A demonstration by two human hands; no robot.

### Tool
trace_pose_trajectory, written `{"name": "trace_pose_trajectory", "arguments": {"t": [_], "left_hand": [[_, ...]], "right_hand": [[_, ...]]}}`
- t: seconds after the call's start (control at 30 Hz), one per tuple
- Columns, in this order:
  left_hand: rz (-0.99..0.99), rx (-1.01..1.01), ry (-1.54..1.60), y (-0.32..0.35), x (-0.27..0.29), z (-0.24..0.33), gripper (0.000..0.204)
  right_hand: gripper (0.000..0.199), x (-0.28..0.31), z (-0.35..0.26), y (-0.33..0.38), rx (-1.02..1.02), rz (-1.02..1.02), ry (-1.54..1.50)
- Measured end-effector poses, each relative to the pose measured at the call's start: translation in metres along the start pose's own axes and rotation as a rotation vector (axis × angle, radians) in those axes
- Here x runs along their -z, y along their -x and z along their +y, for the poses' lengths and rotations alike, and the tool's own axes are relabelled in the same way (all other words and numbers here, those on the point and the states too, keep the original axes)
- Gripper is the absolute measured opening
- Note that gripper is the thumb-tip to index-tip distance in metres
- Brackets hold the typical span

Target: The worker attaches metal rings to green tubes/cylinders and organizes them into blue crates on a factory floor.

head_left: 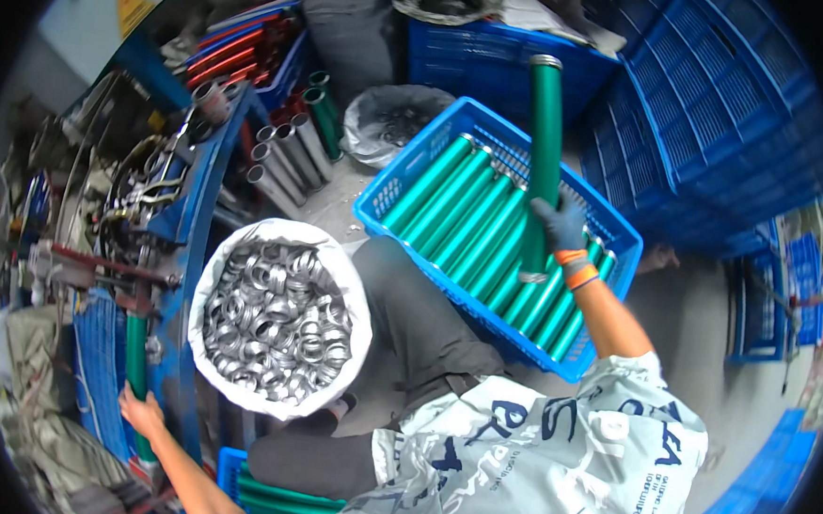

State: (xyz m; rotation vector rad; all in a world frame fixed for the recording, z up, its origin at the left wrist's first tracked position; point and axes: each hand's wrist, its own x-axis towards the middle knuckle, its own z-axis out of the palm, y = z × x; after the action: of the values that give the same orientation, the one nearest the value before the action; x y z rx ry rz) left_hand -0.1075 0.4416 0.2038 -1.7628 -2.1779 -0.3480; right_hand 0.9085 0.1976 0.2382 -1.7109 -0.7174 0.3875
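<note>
**Green tube lifted over crate**

We see the gloved right hand (561, 225) clenched around a glossy green tube (542, 161) with grey end caps, upright above the blue crate (407, 177). The bare left hand (141, 412) wraps another green tube (135, 363), its lower end hidden behind the hand.

a grey concrete floor (340, 196) is seen between stacked blue plastic crates (722, 116) at the right and a blue metal frame (196, 244) at the left. a pale wall (88, 2) with a yellow warning sign (130, 9) is glimpsed top left. even light is cast throughout.
</note>
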Motion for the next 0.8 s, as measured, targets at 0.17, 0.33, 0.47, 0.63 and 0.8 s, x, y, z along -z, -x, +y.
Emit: {"name": "trace_pose_trajectory", "arguments": {"t": [0.17,0.33,0.47,0.63,0.8], "left_hand": [[0.172,-0.008,0.299,0.036,-0.009,0.055,0.071],[-0.001,-0.031,0.698,0.132,0.005,0.141,0.064],[-0.219,0.016,0.908,0.179,0.014,0.217,0.061],[-0.189,0.216,0.895,0.238,0.066,0.171,0.06],[0.086,0.407,0.624,0.361,0.076,0.048,0.06]], "right_hand": [[0.075,0.138,0.131,0.014,-0.215,0.248,0.381],[0.102,0.028,0.222,0.013,-0.528,0.058,0.467],[0.09,-0.064,0.26,-0.025,-0.5,0.011,0.288],[0.089,-0.157,0.248,-0.029,-0.873,-0.281,0.153],[0.084,-0.164,0.236,-0.04,-0.781,-0.37,0.281]]}}
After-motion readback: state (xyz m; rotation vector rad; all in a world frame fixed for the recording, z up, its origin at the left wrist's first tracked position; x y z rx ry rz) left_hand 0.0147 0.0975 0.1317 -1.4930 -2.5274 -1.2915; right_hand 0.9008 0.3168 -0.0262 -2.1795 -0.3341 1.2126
